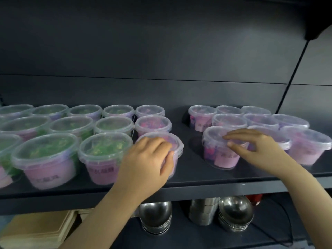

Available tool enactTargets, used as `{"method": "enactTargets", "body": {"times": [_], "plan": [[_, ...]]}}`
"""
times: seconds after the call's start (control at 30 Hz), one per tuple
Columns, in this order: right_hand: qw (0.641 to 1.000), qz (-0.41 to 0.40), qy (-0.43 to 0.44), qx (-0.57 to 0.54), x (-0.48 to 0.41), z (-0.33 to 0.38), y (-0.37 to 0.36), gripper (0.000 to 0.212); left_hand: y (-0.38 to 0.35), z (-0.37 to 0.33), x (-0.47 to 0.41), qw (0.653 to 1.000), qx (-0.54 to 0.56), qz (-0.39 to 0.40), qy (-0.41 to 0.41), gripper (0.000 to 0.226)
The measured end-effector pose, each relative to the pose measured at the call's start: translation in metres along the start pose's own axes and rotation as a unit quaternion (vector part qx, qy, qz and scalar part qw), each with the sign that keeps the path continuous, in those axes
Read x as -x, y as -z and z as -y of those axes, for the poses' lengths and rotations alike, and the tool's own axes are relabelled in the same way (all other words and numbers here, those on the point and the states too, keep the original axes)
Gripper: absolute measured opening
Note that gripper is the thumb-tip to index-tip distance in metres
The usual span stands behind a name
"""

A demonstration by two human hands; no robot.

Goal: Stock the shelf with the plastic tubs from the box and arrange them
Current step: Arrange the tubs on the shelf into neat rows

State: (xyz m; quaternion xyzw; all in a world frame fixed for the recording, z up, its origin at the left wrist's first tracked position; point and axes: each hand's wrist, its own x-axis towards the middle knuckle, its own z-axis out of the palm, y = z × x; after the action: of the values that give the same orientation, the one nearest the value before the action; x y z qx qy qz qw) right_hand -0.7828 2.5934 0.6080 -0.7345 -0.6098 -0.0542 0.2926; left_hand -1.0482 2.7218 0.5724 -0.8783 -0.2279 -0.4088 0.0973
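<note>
Clear plastic tubs with lids stand in rows on a dark shelf [188, 177]. The left group holds green-filled tubs [106, 155] and a column of pink-filled ones [152, 123]. My left hand [149, 159] grips the front pink tub [177, 146] of that column from above, fingers curled over its rim. To the right stands a second group of pink tubs [260, 121]. My right hand [255, 146] lies on the front-left tub [219, 155] of that group, fingers spread over its lid and thumb against its side. A bare gap of shelf separates the two held tubs.
The shelf's back panel [143, 60] rises behind the tubs. On the shelf below stand stacked steel bowls [155, 218], another bowl stack [235, 212], a steel stack [204, 211] between them, and brown paper sheets [36, 230] at the left. A black cable [287, 227] hangs at lower right.
</note>
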Motion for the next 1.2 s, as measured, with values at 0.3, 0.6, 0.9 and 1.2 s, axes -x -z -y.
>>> {"method": "enactTargets", "body": {"times": [0.3,0.6,0.9,1.2], "plan": [[0.996,0.011,0.089,-0.025,-0.002,0.036,-0.020,0.039,-0.010,-0.003,0.003,0.999,0.003,-0.036,0.020,0.023],[0.992,0.019,0.121,-0.045,-0.005,0.027,-0.014,0.045,-0.010,-0.006,0.003,0.999,0.007,-0.042,0.034,0.023],[0.991,0.034,0.123,-0.041,-0.045,0.001,0.008,0.044,0.014,0.000,-0.037,0.991,0.059,0.059,0.102,0.027],[0.976,0.179,-0.100,0.080,-0.112,-0.063,0.016,0.053,-0.028,0.033,-0.076,0.947,-0.005,0.258,0.193,0.040]]}}
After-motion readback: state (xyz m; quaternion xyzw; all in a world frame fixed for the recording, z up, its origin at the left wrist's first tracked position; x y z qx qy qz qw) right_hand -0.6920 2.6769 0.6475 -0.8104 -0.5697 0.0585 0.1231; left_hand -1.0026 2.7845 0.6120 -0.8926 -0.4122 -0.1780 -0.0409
